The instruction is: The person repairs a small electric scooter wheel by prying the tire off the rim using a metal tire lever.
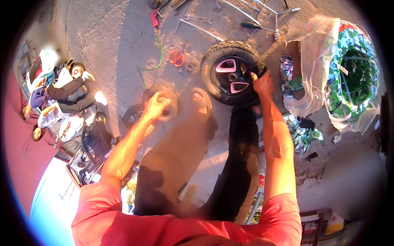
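A black scooter wheel with its tyre (213, 88) lies flat on the ground ahead of me, with pink-edged openings in its rim and a brassy part (245, 70) beside the hub. My right hand (263, 84) grips its right side, thumb reaching over the rim. To the left, my left hand (156, 105) is closed above a blurred round brownish thing (169, 96); whatever its fingers hold is hidden. Orange-handled scissors (176, 58) lie between the hands, farther out. A smaller dark wheel-like ring (133, 115) shows beside my left forearm.
Beyond the wheel lie spanners (198, 19), a screwdriver (250, 25) and metal rods. A red air gun (154, 19) trails a green hose (159, 53). At right stands a foil-wrapped tyre stack (334, 78) in torn plastic. People (61, 98) and a parked vehicle are at left.
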Available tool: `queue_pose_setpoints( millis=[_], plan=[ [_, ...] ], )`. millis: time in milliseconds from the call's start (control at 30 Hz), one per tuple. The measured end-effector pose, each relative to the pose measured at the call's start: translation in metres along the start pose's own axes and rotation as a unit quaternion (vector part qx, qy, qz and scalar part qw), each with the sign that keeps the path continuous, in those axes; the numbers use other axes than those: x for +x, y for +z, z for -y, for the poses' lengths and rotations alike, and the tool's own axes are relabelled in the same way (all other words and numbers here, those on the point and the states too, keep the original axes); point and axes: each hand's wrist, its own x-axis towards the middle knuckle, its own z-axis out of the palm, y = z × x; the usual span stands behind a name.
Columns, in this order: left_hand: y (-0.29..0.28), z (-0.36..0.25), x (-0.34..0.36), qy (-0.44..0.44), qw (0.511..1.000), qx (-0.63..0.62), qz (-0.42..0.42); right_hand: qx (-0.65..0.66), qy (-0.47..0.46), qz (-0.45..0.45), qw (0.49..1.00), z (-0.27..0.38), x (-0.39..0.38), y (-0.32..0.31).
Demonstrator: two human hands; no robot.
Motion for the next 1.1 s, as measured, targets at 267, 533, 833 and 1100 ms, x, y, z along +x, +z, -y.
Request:
queue_pose_setpoints(
  millis=[267, 533, 833, 1100],
  plan=[
    [0.075, -0.117, 0.049, 0.098, 0.991, 0.022, 0.092, 0.009, -0.024, 0.01, 1.0, 0.007, -0.008, -0.002],
    [0.142, -0.142, 0.075, 0.174, 0.969, -0.031, 0.173, -0.005, -0.067, -0.056, 0.996, 0.016, -0.028, 0.004],
    [0.145, -0.157, 0.066, 0.138, 0.974, 0.03, 0.179, 0.001, -0.018, -0.009, 1.0, 0.034, -0.035, -0.011],
    [0.15, -0.137, 0.061, 0.129, 0.974, 0.052, 0.18, 0.03, -0.014, 0.009, 0.999, 0.032, -0.038, -0.012]
  ],
)
